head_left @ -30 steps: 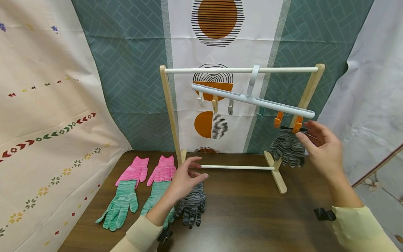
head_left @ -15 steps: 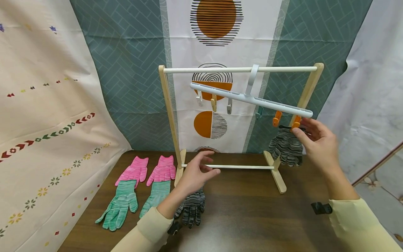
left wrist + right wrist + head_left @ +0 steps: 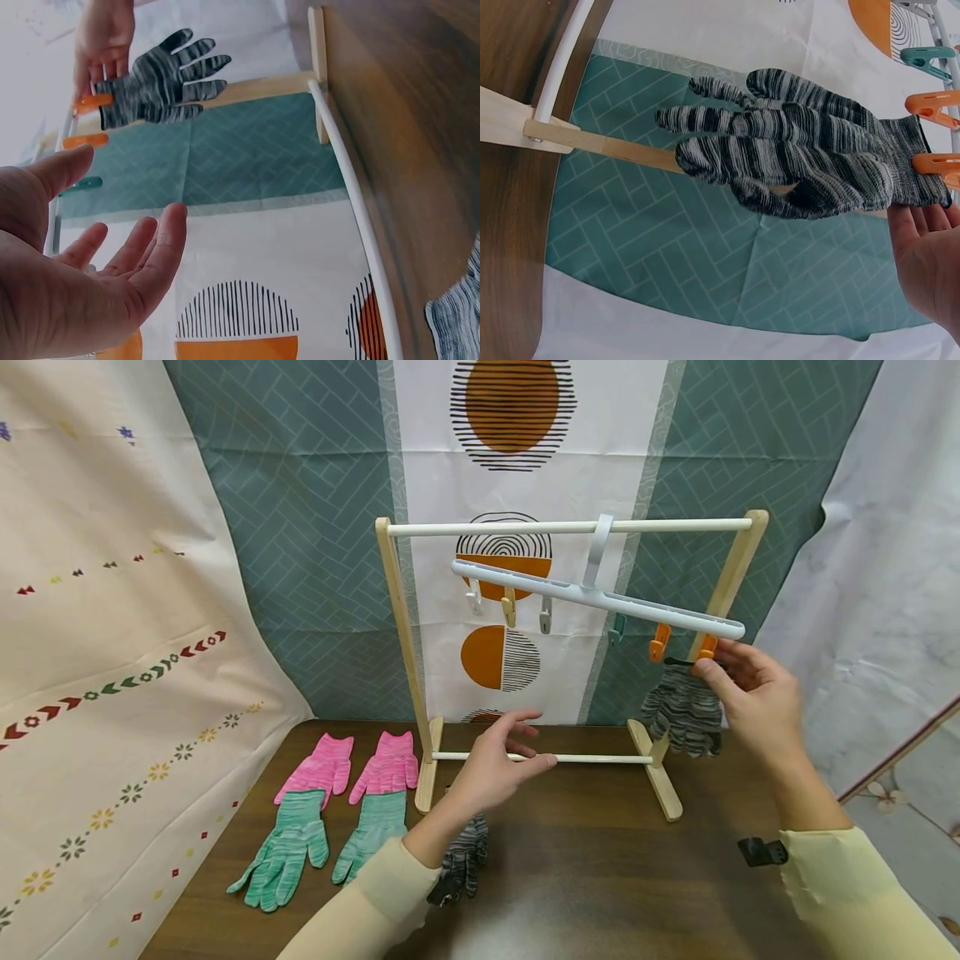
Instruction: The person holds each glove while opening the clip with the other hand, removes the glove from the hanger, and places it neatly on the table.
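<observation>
In the head view my right hand (image 3: 757,697) has its thumb at the lower end of an orange clothespin (image 3: 707,647) and its fingers behind the cuff of a grey-black knit glove (image 3: 682,706); it appears to pinch the cuff there. That glove hangs fingers down from the clothespin. The right wrist view shows the fingers behind the cuff (image 3: 911,161), while the thumb is out of sight. My left hand (image 3: 498,768) hovers before the rack's lower bar, thumb and fingers spread, holding nothing. A second grey-black glove (image 3: 468,852) lies below it, partly covered by the left arm.
A pale hanger (image 3: 555,587) with several coloured clothespins hangs tilted on a wooden rack (image 3: 401,635). Two pink-and-green glove groups lie on the brown table (image 3: 585,877): pink gloves (image 3: 386,764) above green gloves (image 3: 288,852). Patterned cloths (image 3: 315,527) form the walls.
My right hand has closed in from beside the orange clothespin to the glove's cuff. My left hand has moved right, away from the gloves on the table.
</observation>
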